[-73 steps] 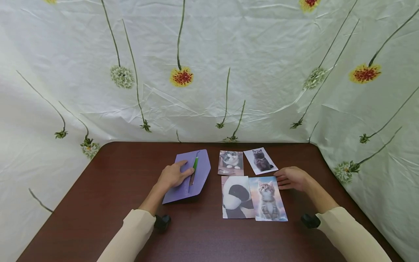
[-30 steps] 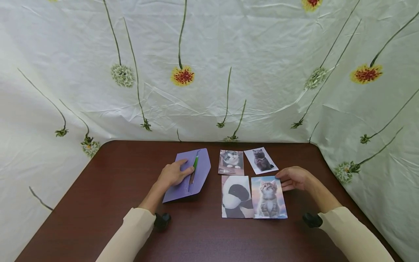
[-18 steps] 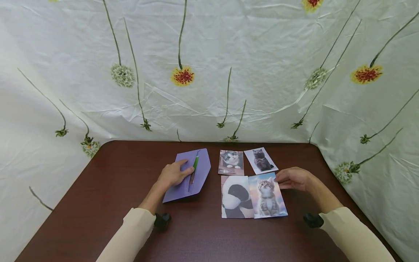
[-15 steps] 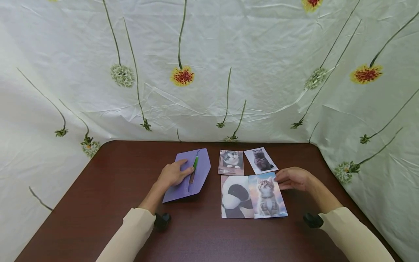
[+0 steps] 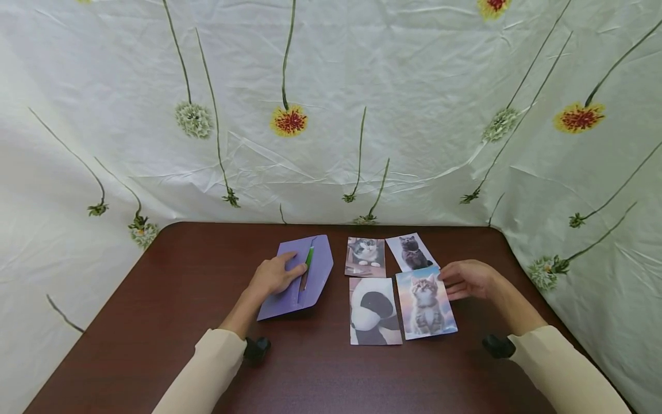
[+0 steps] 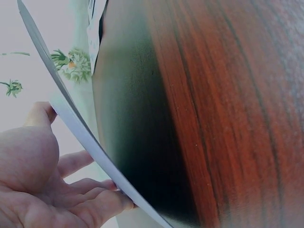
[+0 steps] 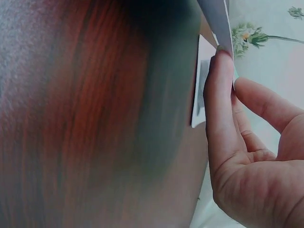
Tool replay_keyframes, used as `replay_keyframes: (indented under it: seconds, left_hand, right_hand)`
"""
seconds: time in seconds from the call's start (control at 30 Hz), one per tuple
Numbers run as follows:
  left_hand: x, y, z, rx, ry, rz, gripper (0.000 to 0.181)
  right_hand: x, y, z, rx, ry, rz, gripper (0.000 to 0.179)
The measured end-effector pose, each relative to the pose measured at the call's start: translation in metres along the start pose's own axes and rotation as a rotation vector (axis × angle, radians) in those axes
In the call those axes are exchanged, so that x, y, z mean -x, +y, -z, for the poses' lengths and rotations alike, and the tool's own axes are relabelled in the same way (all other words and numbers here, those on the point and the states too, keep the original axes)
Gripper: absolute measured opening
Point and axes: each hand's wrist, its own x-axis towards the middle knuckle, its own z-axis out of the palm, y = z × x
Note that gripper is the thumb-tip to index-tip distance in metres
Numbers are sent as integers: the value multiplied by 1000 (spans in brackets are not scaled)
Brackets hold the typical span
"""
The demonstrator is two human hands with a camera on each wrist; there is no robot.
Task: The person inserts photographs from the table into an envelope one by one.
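Note:
In the head view, my right hand (image 5: 469, 280) pinches the upper right corner of a kitten picture card (image 5: 426, 305) with a blue and pink background. The right wrist view has the card (image 7: 223, 23) between thumb and fingertips, raised from the table. My left hand (image 5: 272, 277) holds a purple envelope (image 5: 320, 264), its pointed flap spread open to the right. A narrow green and brown strip (image 5: 308, 259) shows at the envelope's opening beside the thumb. From the left wrist, the envelope (image 6: 80, 126) appears tilted, edge-on over the table.
Left of the kitten card lies a panda picture card (image 5: 374, 313). Behind them are a tabby-and-white cat card (image 5: 365, 257) and a grey cat card (image 5: 405, 247). The dark wooden table (image 5: 165, 305) backs onto a white flowered cloth (image 5: 331, 69).
The kitten card has shifted away from me and tilted, leaving a gap beside the panda card and overlapping the grey cat card's lower edge. My right hand moved slightly with it; the left stayed put.

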Motion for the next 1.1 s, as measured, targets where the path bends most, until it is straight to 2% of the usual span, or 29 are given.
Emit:
replay_keyframes:
  seconds: [0.5, 0.7, 1.1]
  left_hand:
    - [0, 1, -1, -1, -7, 8, 64]
    - [0, -1, -3, -3, -6, 9, 64]
    - [1, 1, -3, -12, -1, 10, 64]
  right_hand:
    - [16, -14, 18, 38, 28, 46, 13]
    - [17, -23, 14, 17, 29, 50, 13]
    - [6, -41, -3, -25, 23, 105, 15]
